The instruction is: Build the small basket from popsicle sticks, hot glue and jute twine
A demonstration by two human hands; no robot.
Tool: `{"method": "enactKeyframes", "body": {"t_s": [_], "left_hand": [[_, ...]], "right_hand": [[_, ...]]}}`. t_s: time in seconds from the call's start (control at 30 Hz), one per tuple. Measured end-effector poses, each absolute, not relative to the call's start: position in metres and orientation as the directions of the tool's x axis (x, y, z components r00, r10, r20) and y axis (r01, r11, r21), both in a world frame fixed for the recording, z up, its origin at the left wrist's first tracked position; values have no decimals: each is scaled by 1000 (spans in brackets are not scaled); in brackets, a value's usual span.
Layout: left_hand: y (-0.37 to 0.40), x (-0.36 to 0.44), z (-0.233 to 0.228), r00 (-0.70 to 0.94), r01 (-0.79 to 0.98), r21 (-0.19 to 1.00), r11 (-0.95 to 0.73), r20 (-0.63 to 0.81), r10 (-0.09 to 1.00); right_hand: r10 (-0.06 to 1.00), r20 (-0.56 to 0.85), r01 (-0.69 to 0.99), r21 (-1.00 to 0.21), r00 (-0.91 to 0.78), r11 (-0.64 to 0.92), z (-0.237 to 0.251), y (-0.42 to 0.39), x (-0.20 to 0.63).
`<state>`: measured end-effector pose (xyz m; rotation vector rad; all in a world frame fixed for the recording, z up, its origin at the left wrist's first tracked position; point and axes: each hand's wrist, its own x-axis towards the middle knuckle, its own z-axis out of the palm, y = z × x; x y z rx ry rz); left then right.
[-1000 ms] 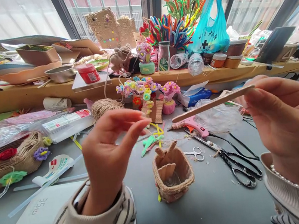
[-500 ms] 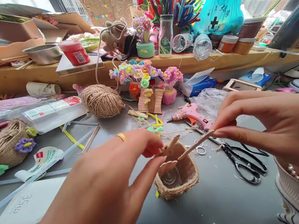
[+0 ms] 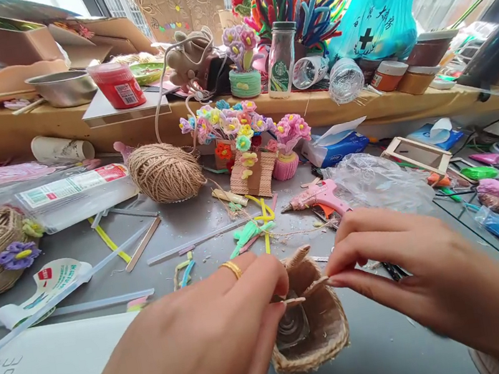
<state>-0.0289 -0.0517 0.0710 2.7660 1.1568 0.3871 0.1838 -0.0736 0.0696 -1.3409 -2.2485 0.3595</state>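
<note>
Under both hands a small twine-wrapped basket (image 3: 312, 361) sits on the grey table, with a clear ridged bottom showing inside. My left hand (image 3: 215, 328), wearing a ring, is closed in a pinch on a small flat wooden piece (image 3: 295, 301) over the basket's opening. Between the thumb and fingers of my right hand (image 3: 389, 266) is a thin wooden craft stick (image 3: 316, 286), its free end pointing toward the left hand's piece. A twine-coloured stub (image 3: 298, 256) sticks up at the basket's far rim. My left fingers hide part of the basket's left wall.
A pink glue gun (image 3: 315, 197) lies beyond the basket, near crumpled clear plastic (image 3: 366, 178). A ball of twine (image 3: 165, 172) and pipe-cleaner flowers (image 3: 240, 126) stand farther back. At left are a white box (image 3: 64, 362) and clear glue sticks (image 3: 107, 302).
My hands have come closer together, the craft stick moving in toward the left hand's piece. The view has shifted, so the basket appears lower, and my right hand now covers most of the scissors.
</note>
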Motion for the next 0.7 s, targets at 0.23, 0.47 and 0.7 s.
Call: {"method": "enactKeyframes", "body": {"t_s": [0.23,0.47,0.7], "left_hand": [[-51,-22,67,724,630,260,-732,145,675],[-50,-19,58,716,631,294,-718,133,685],[-50,-13,59,704,650,281,-706,129,699]], "right_hand": [[878,216,761,-439,-427,478,61,-71,181],[878,167,739,-483,-450,470,57,-71,179],[874,134,740,-481,-467,469,56,-69,178]]}}
